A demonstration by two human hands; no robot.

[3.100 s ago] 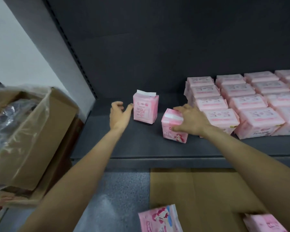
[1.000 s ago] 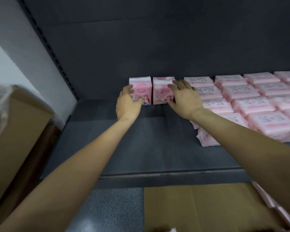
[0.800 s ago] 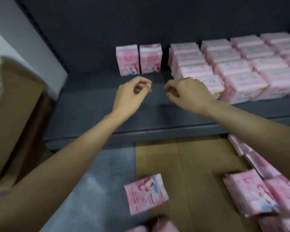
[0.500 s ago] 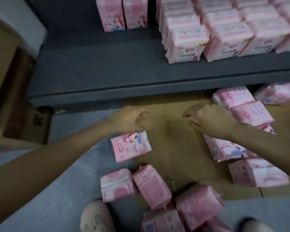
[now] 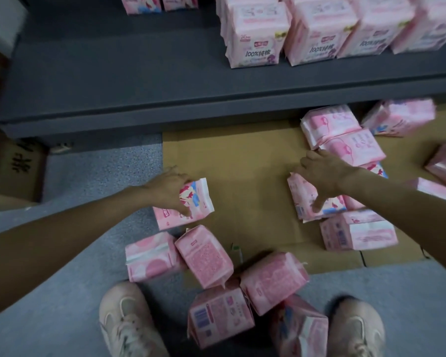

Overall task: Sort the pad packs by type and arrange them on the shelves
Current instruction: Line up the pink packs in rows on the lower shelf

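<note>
Your hands dropped from shelf (image 5: 139,81) to floor: left hand (image 5: 169,188) grips cartoon pack (image 5: 191,204) frame centre, right hand (image 5: 322,176) grips second pack (image 5: 307,199); next pair for shelving.

Bare forearms, no sleeves; pale pink lace-up trainers (image 5: 129,323) (slightly scuffed) at six o'clock, toes rounded.
</note>
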